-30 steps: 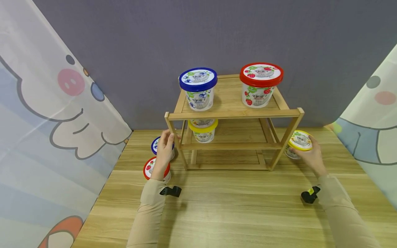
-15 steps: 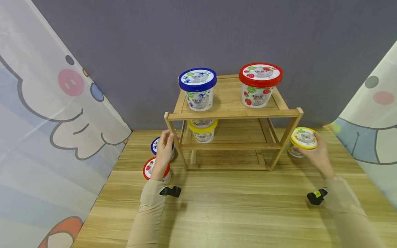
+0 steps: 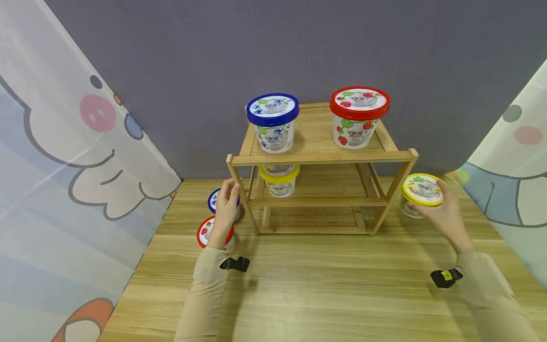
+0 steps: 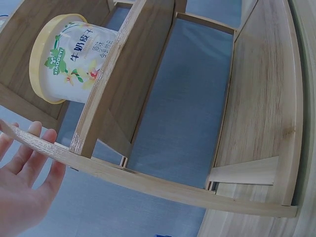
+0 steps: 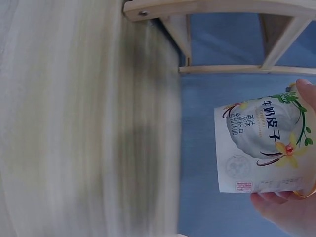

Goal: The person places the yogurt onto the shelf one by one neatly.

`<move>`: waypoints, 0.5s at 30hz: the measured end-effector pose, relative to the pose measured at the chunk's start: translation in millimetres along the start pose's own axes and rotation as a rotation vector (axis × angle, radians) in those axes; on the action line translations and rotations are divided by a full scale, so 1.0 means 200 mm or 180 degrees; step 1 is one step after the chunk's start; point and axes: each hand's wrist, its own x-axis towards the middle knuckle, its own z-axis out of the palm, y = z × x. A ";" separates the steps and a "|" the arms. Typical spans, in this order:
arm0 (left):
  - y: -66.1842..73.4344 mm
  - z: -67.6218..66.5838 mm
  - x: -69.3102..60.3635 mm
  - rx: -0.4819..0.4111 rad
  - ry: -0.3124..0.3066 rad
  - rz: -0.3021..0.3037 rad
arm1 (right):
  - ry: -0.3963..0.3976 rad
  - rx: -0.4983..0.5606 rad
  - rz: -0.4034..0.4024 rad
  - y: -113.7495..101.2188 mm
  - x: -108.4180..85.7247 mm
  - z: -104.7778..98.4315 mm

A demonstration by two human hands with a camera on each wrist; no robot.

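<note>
Right wrist view: your right hand (image 5: 291,210) has its grip clamped on a yellow-lidded tub (image 5: 264,143) just right of the rack (image 3: 322,202), labelled 牛奶皮子, 原味. Your left hand (image 3: 226,204) grips the rack's left post (image 3: 249,211), partly hiding a blue-lidded tub (image 3: 213,202) and red-lidded tub (image 3: 205,232) on the table (image 3: 325,285). Another tub (image 3: 280,185), similarly lettered, occupies the middle shelf.

My head camera looks forward and down over the whole wooden rack (image 3: 316,158), my left wrist camera (image 3: 235,264) peers close and sideways into its shelves (image 4: 259,89), and my right wrist camera (image 3: 446,277) closely faces the yellow-lidded tub (image 5: 266,143) the head view shares
</note>
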 end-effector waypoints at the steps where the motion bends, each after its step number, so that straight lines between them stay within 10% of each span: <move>1: 0.00 0.00 0.00 0.0000 -0.0002 0.0005 | 0.0003 -0.0013 0.0009 -0.01 -0.01 -0.01; 15: -0.01 0.00 0.00 -0.0096 0.0040 -0.0028 | 0.0057 -0.0116 0.0011 -0.15 -0.10 -0.09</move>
